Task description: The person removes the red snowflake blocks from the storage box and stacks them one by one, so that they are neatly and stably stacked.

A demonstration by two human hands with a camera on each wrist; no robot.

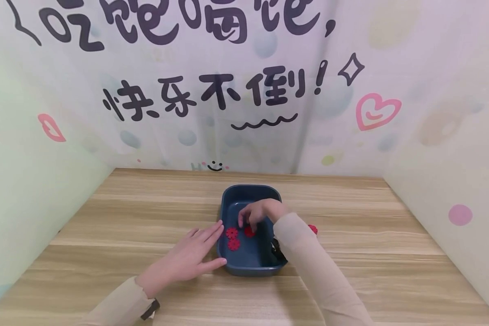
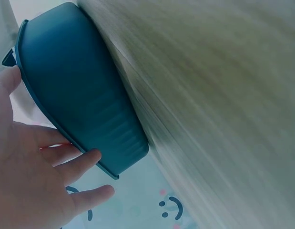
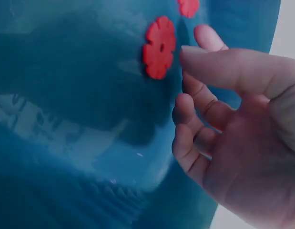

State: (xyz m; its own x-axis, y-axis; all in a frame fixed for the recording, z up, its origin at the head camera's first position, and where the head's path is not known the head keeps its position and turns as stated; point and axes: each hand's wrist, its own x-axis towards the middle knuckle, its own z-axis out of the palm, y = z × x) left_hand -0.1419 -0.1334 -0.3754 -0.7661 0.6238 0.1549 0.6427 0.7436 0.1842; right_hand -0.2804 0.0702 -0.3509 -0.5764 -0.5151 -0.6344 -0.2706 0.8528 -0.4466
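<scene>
A dark blue rectangular bin (image 1: 252,271) stands on the table with several red notched plastic discs (image 1: 233,244) on its floor. My left hand (image 1: 191,253) lies along the bin's left side, fingers extended and fingertips at the rim. In the left wrist view the thumb also meets the rim of the bin (image 2: 80,90). My right hand (image 1: 258,212) reaches down inside the bin, over one red disc (image 1: 249,232). Its fingers are loosely bent with nothing between them. The right wrist view shows a flower-shaped disc (image 3: 157,64) just beyond the thumb tip.
Outside the bin, more red discs (image 1: 313,229) lie on the table to the right, partly hidden by my right sleeve (image 1: 309,253). The wood-grain table (image 1: 163,194) runs back to a printed wall sheet (image 1: 179,145), with pale side walls.
</scene>
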